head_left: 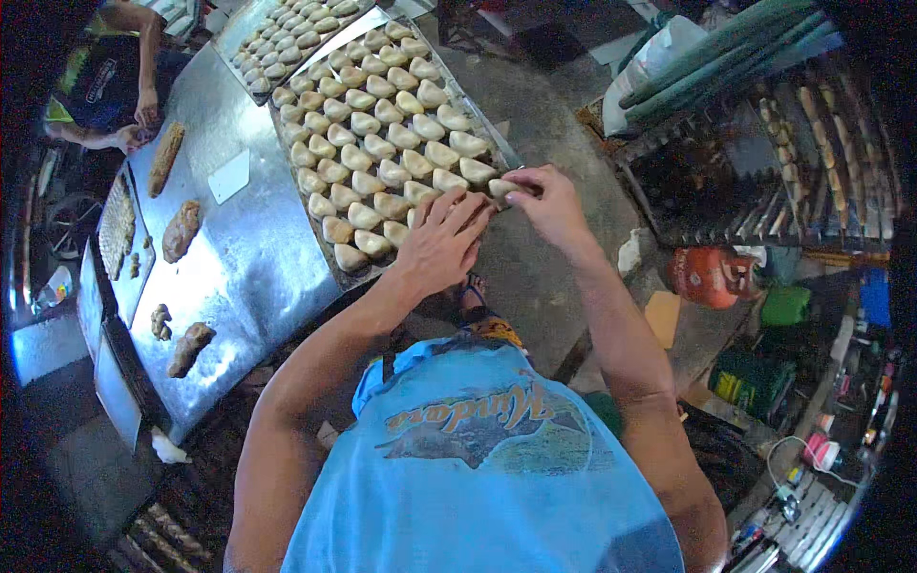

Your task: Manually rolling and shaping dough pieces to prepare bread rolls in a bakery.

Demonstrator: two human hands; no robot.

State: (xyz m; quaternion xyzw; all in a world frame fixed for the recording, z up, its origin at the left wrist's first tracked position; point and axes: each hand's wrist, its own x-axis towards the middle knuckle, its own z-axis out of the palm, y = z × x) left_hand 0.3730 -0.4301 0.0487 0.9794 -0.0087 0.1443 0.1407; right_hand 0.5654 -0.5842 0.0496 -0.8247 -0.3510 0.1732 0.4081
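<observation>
Rows of pale, half-moon dough pastries cover a flat tray in front of me. At the tray's near right corner, my right hand pinches a single half-moon pastry between thumb and fingers. My left hand lies palm down over the near edge of the rows, its fingers stretched out and slightly bent. Its fingertips reach close to the pinched pastry. What lies beneath the left palm is hidden.
Brown dough lumps lie on the shiny metal table at left, near another person's hands. A second pastry tray stands beyond. To the right are a rack and an orange gas cylinder.
</observation>
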